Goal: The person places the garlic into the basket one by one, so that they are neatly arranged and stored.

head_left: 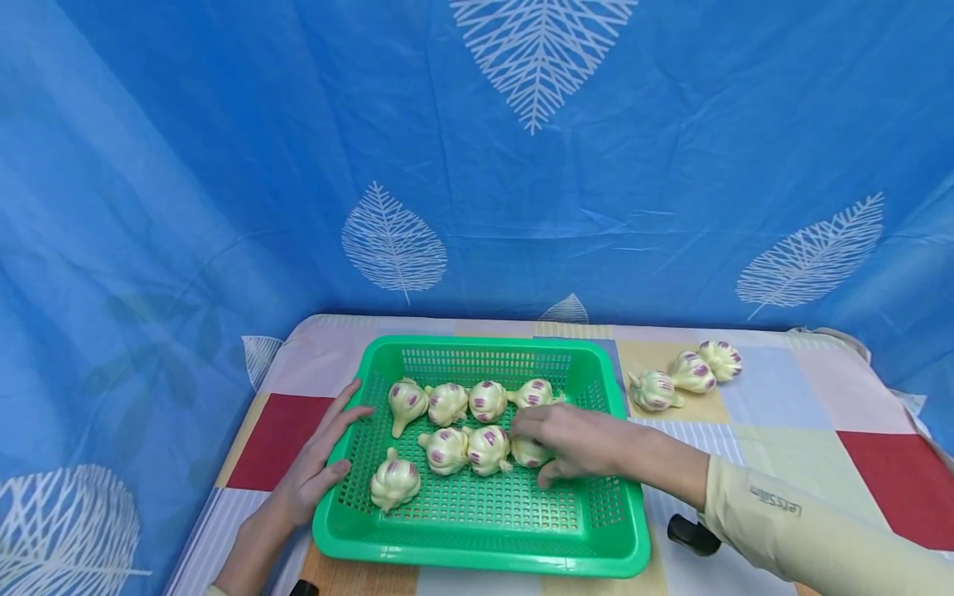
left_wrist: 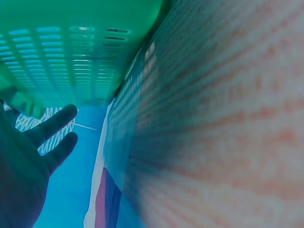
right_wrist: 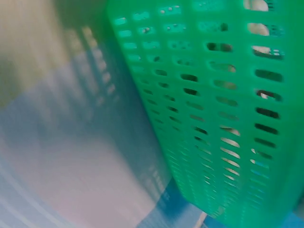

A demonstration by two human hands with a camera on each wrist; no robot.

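Observation:
A green plastic basket (head_left: 477,563) with slotted sides stands on the table, holding garlic bulbs (head_left: 488,401) in two loose rows, with one bulb (head_left: 395,480) apart at the front left. Inside it, my right hand (head_left: 570,439) grips a garlic bulb (head_left: 527,453) at the right end of the nearer row; part of the bulb is hidden by the fingers. My left hand (head_left: 316,463) is at the basket's left rim, its fingers spread and fairly straight. The left wrist view shows that hand (left_wrist: 28,161) beside the basket wall (left_wrist: 71,61). In the right wrist view, the basket side (right_wrist: 199,104) hides the right hand.
Three more garlic bulbs (head_left: 691,372) lie on the patchwork tablecloth (head_left: 790,447) right of the basket. A black object (head_left: 693,535) sits under the right forearm. Blue curtain (head_left: 596,207) with white leaf prints hangs behind and at the left.

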